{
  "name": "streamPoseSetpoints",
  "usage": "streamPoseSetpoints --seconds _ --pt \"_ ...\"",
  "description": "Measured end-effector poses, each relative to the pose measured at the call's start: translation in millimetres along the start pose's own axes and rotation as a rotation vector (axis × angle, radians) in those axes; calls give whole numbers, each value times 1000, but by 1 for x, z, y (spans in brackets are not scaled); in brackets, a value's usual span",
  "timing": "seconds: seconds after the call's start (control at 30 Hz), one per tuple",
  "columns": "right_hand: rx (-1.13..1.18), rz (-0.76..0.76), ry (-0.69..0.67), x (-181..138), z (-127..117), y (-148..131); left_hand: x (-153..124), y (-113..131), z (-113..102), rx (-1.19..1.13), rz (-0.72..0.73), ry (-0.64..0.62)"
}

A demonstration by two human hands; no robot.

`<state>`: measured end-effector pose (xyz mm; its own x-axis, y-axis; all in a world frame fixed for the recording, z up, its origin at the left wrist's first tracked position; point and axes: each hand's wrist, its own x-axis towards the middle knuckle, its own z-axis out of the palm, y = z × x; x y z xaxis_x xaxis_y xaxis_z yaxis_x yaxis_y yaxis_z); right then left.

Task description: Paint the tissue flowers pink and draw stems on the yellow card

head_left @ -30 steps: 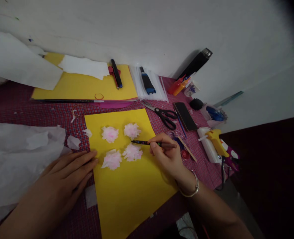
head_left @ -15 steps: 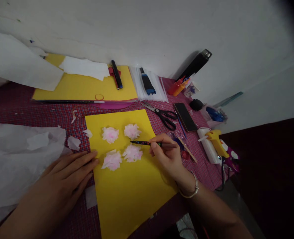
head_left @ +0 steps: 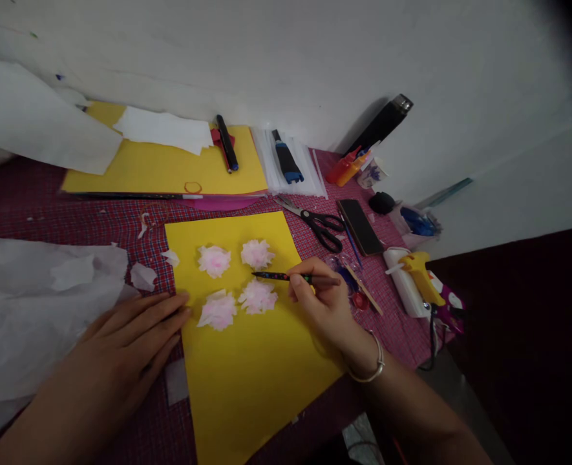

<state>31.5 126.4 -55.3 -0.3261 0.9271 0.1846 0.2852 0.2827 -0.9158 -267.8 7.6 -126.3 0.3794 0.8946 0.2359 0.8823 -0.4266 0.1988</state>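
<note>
A yellow sheet of paper (head_left: 261, 381) lies on the checked cloth, bearing several pink-and-white tissue paper flowers (head_left: 258, 297) in two rows. My right hand (head_left: 322, 300) is closed on a dark patterned pencil (head_left: 276, 276). Its tip points left, between the upper and lower flowers; I cannot tell whether it touches the sheet. My left hand (head_left: 135, 342) lies flat with fingers stretched out, the fingertips on the sheet's left edge.
White tissue paper (head_left: 33, 323) spreads at the left. Beyond the sheet lie scissors (head_left: 322, 226), a phone (head_left: 360, 226) and a blue-black cutter (head_left: 288, 160). A yellow glue gun (head_left: 421, 278) rests at the right. Behind stands a yellow pad (head_left: 159, 171) against the wall.
The pencil and my right hand have shifted very slightly left. My left hand stays in place on the sheet's edge.
</note>
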Motion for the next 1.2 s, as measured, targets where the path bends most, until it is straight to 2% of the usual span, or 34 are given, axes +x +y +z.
streamPoseSetpoints --seconds 0.27,0.63,0.93,1.2 --pt "41 30 36 -2 -2 3 0 0 -2 7 12 -50" --pt "47 37 24 -4 0 6 2 1 -4 -32 -21 -20" --pt "23 35 13 -1 4 1 2 0 -4 11 50 -8" --pt "18 45 28 -1 1 4 3 1 -5 -27 15 -4"
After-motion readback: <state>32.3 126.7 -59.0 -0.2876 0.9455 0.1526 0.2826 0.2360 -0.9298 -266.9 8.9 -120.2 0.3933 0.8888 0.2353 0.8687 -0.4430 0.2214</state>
